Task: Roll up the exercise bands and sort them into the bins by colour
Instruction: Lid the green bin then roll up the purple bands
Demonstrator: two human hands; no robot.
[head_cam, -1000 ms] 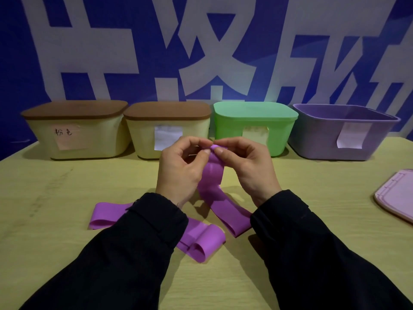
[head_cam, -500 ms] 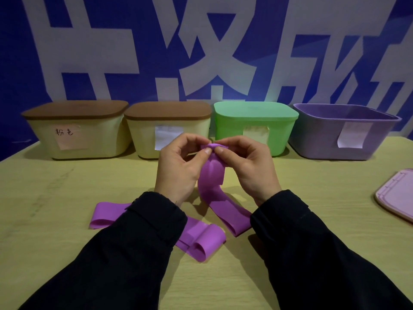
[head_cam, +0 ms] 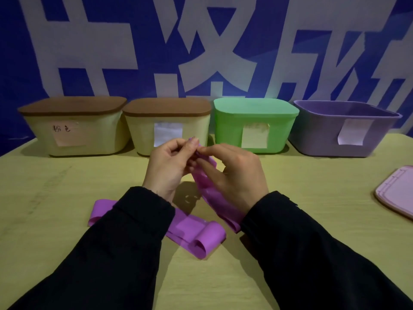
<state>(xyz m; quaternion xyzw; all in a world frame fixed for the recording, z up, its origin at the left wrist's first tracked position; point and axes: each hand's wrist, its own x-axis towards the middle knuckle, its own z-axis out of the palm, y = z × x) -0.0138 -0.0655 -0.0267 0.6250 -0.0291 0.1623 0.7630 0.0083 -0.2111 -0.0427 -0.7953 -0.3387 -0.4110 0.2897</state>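
You wear a black long-sleeved garment. The left sleeve [head_cam: 125, 242] and the right sleeve [head_cam: 301, 247] are plain matte fabric with no visible markings. Each ends in a soft, slightly creased cuff at the wrist. The left hand [head_cam: 167, 166] and the right hand [head_cam: 234, 175] are bare, without gloves.

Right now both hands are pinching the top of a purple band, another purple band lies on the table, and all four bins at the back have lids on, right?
Not quite. The head view shows the purple bin open, its pink lid lying on the table; only three bins are lidded. The rest holds: left hand and right hand pinch the held band, and another band lies below.
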